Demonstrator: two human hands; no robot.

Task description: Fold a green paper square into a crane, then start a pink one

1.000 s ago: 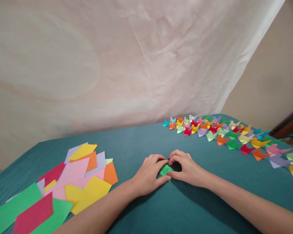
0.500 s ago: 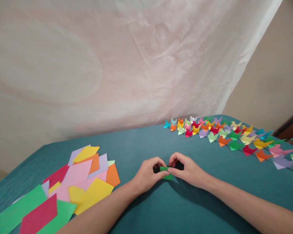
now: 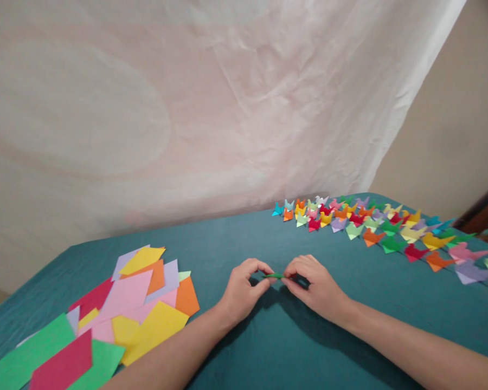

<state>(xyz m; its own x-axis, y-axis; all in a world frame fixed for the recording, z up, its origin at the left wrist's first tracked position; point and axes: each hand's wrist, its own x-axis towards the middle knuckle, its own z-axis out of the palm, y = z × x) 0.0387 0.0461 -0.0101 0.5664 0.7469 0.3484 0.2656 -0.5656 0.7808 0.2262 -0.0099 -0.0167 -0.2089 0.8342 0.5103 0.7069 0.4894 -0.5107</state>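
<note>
Between my two hands, a small folded piece of green paper is held nearly edge-on, so only a thin strip of it shows. My left hand pinches its left end between thumb and fingertips. The right end sits in the pinch of my right hand. Both hands are just over the teal cloth, near the middle of the table. Beyond them to the right stand rows of folded paper birds in many colours.
Loose coloured paper sheets lie overlapping on the left, partly behind my left forearm. A teal cloth covers the table. Behind it hangs a pale wrinkled sheet, with a beige wall at the right.
The green paper has turned from showing its broad face to nearly edge-on. My hands have shifted slightly and their fingertips now grip its opposite ends.
</note>
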